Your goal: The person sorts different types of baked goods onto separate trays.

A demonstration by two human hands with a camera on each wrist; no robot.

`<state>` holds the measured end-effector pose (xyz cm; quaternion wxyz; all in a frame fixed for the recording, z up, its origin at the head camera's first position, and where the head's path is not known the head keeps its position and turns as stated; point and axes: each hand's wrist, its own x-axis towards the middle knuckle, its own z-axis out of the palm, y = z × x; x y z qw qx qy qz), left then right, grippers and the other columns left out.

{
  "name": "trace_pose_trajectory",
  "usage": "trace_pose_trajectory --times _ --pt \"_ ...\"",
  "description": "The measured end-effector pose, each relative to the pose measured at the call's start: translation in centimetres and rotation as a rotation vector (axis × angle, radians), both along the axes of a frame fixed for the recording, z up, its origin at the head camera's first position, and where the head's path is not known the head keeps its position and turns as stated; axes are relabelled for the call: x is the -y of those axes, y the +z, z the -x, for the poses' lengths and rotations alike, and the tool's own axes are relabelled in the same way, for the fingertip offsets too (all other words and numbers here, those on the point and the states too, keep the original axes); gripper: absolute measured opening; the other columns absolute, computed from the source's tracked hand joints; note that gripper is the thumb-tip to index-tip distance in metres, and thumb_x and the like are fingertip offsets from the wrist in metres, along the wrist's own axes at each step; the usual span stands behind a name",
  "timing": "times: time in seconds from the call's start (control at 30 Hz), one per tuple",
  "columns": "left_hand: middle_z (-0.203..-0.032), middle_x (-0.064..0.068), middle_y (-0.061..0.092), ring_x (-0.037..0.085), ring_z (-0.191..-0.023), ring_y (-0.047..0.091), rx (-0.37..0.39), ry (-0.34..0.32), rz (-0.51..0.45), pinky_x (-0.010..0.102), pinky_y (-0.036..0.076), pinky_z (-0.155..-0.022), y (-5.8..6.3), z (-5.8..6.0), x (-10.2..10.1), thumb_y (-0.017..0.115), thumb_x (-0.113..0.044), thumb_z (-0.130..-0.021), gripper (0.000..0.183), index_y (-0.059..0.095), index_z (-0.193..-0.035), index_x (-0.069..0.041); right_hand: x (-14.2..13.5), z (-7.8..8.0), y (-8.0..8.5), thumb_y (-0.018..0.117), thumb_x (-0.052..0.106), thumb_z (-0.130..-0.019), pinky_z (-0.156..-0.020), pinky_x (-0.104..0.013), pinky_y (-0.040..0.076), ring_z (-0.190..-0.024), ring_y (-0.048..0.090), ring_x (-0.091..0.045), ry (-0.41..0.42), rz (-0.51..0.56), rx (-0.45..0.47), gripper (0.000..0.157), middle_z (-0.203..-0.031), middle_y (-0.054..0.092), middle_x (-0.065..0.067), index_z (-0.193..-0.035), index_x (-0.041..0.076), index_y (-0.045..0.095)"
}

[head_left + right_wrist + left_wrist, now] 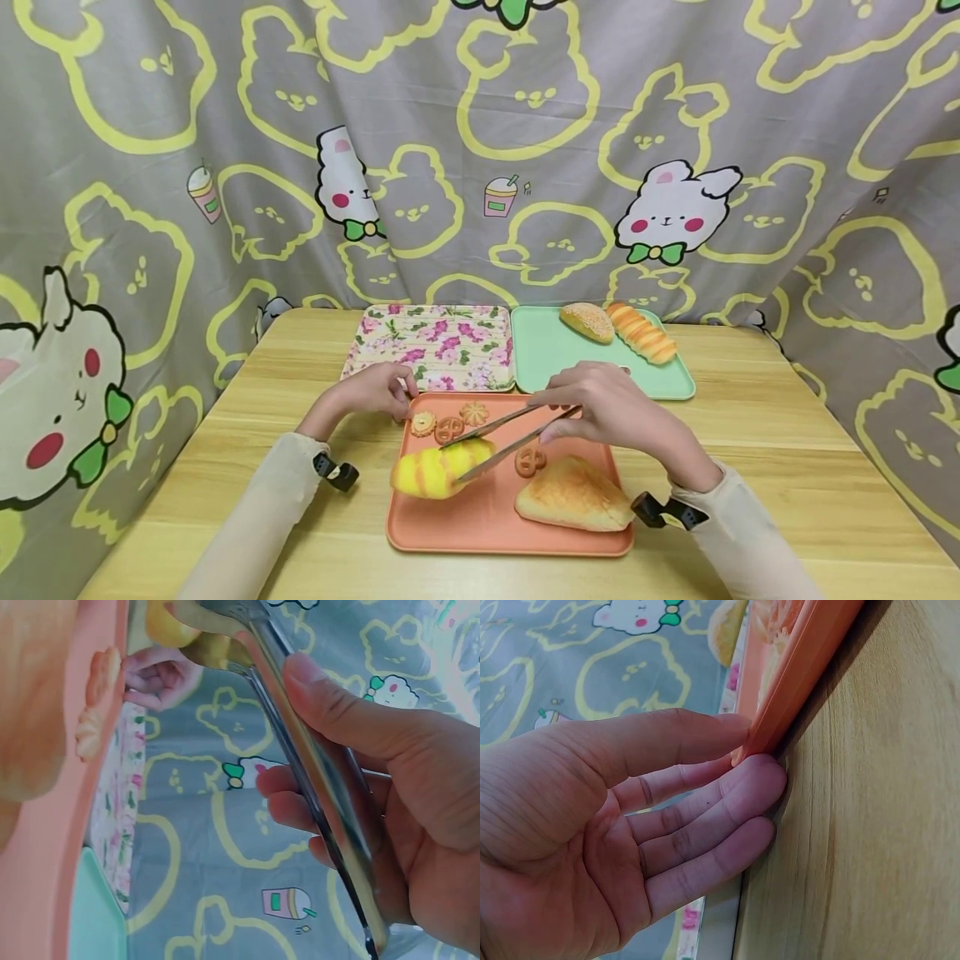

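My right hand (600, 408) grips a pair of metal tongs (330, 795), thumb on one side and fingers on the other. Between the tong tips sits a yellow striped bread roll (427, 471), over the left part of the orange tray (450, 529). At that tray's far-left corner, my left hand (382, 390) pinches the rim between thumb and fingers, seen closely in the left wrist view. On the orange tray lie small round cookies (474, 413), pretzel-shaped cookies (529, 462) and a large triangular bread (576, 496).
Behind the orange tray are a floral tray (435, 346) on the left and a mint green tray (536, 354) on the right. The green one carries a seeded bun (587, 322) and a striped long bread (642, 333). A patterned curtain (420, 100) hangs round the wooden table (765, 500).
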<state>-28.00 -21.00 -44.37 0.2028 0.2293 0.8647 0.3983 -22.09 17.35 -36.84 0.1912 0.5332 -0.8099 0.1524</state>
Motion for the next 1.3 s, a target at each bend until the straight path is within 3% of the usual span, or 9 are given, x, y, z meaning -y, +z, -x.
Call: trace_pose_trajectory --times 0.23,0.4,0.47,0.6,0.67,0.83,1.03,1.17,1.3 --pt "-0.080 0.012 0.071 0.013 -0.069 0.061 -0.023 0.021 0.033 0.027 0.049 -0.065 0.2 -0.1 -0.1 0.064 0.010 -0.084 0.018 0.065 -0.100 0.004 -0.7 0.4 0.8 0.070 0.055 -0.087 -0.056 -0.018 0.040 -0.063 0.055 0.000 -0.015 0.170 -0.101 0.042 -0.082 0.072 0.012 -0.106 0.019 0.080" --pt "-0.081 0.005 0.066 0.012 -0.071 0.060 -0.133 -0.008 0.048 0.028 0.050 -0.067 0.2 -0.1 0.0 0.072 0.006 -0.081 0.016 0.065 -0.092 -0.003 -1.1 0.4 1.4 0.067 0.056 -0.090 -0.056 -0.022 0.042 -0.063 0.062 -0.006 -0.048 0.279 -0.179 0.045 -0.087 0.076 0.008 -0.107 0.017 0.080" --pt "-0.076 0.003 0.063 0.012 -0.067 0.059 -0.120 -0.020 0.027 0.030 0.052 -0.066 0.1 -0.1 0.1 0.075 0.003 -0.078 0.018 0.064 -0.091 -0.001 -1.2 0.4 1.6 0.065 0.056 -0.092 -0.057 -0.025 0.045 -0.065 0.065 -0.010 -0.057 0.325 -0.224 0.045 -0.087 0.077 0.005 -0.107 0.016 0.080" --pt "-0.071 0.005 0.069 0.015 -0.064 0.064 0.003 0.002 -0.019 0.032 0.056 -0.064 0.0 -0.1 0.1 0.070 0.005 -0.078 0.021 0.064 -0.098 0.005 -1.4 0.5 2.0 0.065 0.055 -0.093 -0.058 -0.030 0.049 -0.067 0.068 -0.014 -0.087 0.401 -0.304 0.046 -0.087 0.077 0.001 -0.106 0.014 0.081" --pt "-0.072 0.009 0.072 0.017 -0.066 0.067 0.030 0.004 -0.026 0.032 0.057 -0.066 -0.1 -0.1 0.1 0.068 0.006 -0.079 0.023 0.063 -0.101 0.008 -1.6 0.5 2.2 0.066 0.054 -0.092 -0.058 -0.030 0.048 -0.068 0.068 -0.015 -0.105 0.434 -0.340 0.046 -0.086 0.077 -0.001 -0.107 0.013 0.081" --pt "-0.078 0.016 0.074 0.024 -0.071 0.072 0.029 0.002 -0.042 0.037 0.060 -0.070 -0.1 0.0 0.1 0.066 0.008 -0.079 0.025 0.061 -0.103 0.010 -2.0 0.9 2.6 0.069 0.052 -0.091 -0.058 -0.033 0.044 -0.063 0.063 -0.018 -0.157 0.547 -0.413 0.047 -0.081 0.076 -0.005 -0.107 0.010 0.081" --pt "-0.078 0.015 0.075 0.027 -0.073 0.073 0.028 0.000 -0.031 0.033 0.058 -0.068 -0.1 -0.1 0.2 0.066 0.007 -0.081 0.024 0.062 -0.104 0.009 -2.9 1.7 2.6 0.072 0.052 -0.089 -0.056 -0.036 0.040 -0.058 0.060 -0.024 -0.277 0.644 -0.461 0.047 -0.078 0.075 -0.009 -0.106 0.009 0.081" --pt "-0.078 0.015 0.075 0.027 -0.072 0.073 0.024 0.005 -0.023 0.033 0.058 -0.068 0.0 -0.1 0.1 0.067 0.007 -0.080 0.024 0.062 -0.103 0.009 -3.7 2.3 2.5 0.071 0.053 -0.089 -0.055 -0.041 0.040 -0.064 0.064 -0.033 -0.388 0.644 -0.498 0.048 -0.084 0.077 -0.013 -0.109 0.010 0.080" --pt "-0.078 0.014 0.074 0.027 -0.072 0.073 0.028 0.012 -0.021 0.037 0.060 -0.069 0.1 -0.1 -0.1 0.067 0.008 -0.079 0.024 0.062 -0.103 0.009 -4.4 2.9 2.2 0.071 0.053 -0.089 -0.052 -0.041 0.037 -0.058 0.060 -0.035 -0.499 0.609 -0.517 0.048 -0.086 0.077 -0.014 -0.113 0.012 0.079"
